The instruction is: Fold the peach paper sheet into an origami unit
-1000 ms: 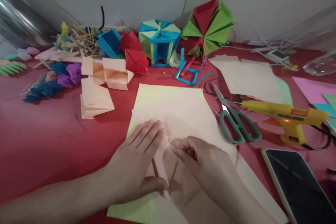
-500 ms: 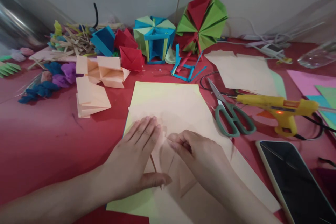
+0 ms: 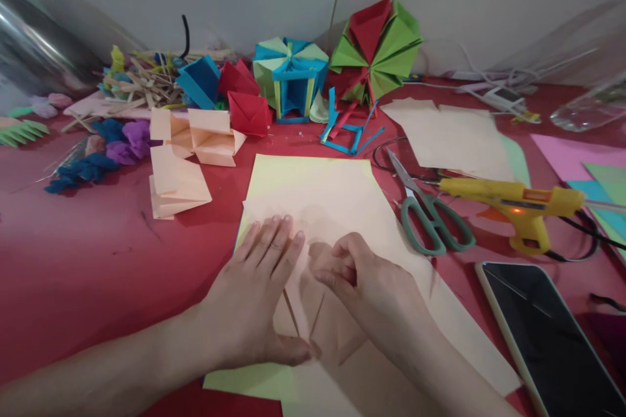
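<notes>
Spread flat, my left hand (image 3: 259,293) presses on a folded piece of peach paper (image 3: 332,339), its fingers pointing away from me and its thumb stretched to the right. My right hand (image 3: 374,287) is closed, thumb and fingers pinched at the paper's upper right part; the exact hold is partly hidden. Creased flaps with slanting edges show between the hands. Under the folded piece lie larger peach sheets (image 3: 342,195) and a pale yellow sheet (image 3: 313,166), on a red tabletop (image 3: 107,260).
Right of the sheets lie green-handled scissors (image 3: 430,221), a yellow glue gun (image 3: 523,202) with a lit orange light, and a phone (image 3: 548,332). Folded peach pieces (image 3: 180,182) lie to the left. A blue paper carousel-like model (image 3: 291,78) and a green-red paper fan (image 3: 376,49) stand behind.
My right hand has shifted slightly, its index finger more raised and bent. The left hand stays pressed on the paper, its index finger spread a little wider. The view has shifted slightly.
</notes>
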{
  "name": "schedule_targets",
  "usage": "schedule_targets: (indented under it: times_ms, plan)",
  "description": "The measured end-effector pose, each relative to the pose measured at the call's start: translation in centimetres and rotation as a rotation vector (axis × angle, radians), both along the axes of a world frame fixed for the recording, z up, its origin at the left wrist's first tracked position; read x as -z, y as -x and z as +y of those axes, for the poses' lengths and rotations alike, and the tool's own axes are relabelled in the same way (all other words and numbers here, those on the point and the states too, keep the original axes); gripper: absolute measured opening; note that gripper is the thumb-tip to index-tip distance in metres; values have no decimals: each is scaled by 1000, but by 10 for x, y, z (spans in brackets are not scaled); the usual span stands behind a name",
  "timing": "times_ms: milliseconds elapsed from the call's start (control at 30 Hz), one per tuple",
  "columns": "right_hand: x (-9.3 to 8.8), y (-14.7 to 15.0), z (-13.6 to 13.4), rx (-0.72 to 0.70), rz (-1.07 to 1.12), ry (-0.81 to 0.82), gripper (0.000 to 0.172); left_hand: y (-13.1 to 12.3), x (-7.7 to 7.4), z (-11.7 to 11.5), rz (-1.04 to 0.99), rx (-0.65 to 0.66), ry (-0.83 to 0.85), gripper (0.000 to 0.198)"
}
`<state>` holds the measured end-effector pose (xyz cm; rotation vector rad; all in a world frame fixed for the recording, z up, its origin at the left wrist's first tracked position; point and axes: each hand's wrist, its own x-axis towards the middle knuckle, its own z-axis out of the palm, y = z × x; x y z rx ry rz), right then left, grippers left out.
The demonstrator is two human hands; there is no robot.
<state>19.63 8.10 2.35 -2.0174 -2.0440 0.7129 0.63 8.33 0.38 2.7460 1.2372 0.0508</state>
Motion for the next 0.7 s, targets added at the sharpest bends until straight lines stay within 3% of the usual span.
schedule_targets:
  times_ms: [100, 233, 300, 467, 700]
  plan:
    - [-2, 0, 1, 10, 47, 38, 9, 4, 0, -7, -8, 82, -63, 104]
    - [-3, -2, 1, -1, 44, 67, 5, 7, 2, -23, -33, 395, -62, 83]
    - [-3, -5, 1, 5, 98, 43, 2, 6, 3, -28, -20, 412, -44, 83]
    - [-7, -18, 2, 3, 301, -23, 13, 8, 4, -29, -43, 391, -32, 69]
    - [-11, -25, -1, -138, 288, 7, 10, 10, 8, -29, -43, 385, -121, 61]
